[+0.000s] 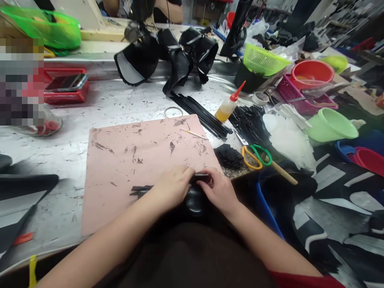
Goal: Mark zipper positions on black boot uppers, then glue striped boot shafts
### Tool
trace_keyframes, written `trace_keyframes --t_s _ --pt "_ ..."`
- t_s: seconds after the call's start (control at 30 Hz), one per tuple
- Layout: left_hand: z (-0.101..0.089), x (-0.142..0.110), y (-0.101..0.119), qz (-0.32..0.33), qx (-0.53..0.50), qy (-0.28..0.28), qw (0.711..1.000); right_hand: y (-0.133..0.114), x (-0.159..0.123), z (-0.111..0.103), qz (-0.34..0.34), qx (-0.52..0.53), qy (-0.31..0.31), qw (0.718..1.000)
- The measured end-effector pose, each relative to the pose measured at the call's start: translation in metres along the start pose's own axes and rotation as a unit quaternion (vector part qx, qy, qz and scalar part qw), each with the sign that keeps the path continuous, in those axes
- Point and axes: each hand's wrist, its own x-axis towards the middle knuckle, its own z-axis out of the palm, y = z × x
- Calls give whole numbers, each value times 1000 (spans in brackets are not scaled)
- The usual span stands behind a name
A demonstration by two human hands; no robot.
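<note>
Both of my hands are close together at the near edge of a pinkish mat. Between them is a thin black leather-like piece [201, 175]. My left hand [175, 184] pinches its left end, with the fingers bent and the tips partly hidden. At the other end, my right hand [218, 185] grips it between thumb and fingers. Just below, a glossy black rounded object [195, 202] sits against my lap; its kind is unclear. Short black strips [140, 191] lie on the mat [120, 160] beside my left forearm.
Right of the mat are long black strips [201, 114], a glue bottle [226, 108], scissors [255, 155] and a wooden-handled tool [283, 173]. Black boot-like pieces [177, 56] stand at the back. A blue bin [267, 212] with black scraps is by my right arm.
</note>
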Motion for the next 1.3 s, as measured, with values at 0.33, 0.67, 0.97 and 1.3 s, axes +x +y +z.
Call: trace_keyframes --t_s 0.33,0.67,0.97,1.3 --pt "-35 -5 6 -95 -402 -22 911 -23 5 -26 -54 181 96 977" --pt "-46 -32 41 -74 -398 64 912 -46 -4 -52 -123 147 93 977" --pt "-46 -43 58 -75 -291 122 946 -48 -12 -61 -128 156 94 975" --pt "-38 -39 61 -155 -340 207 904 3 16 -81 15 -46 72 996"
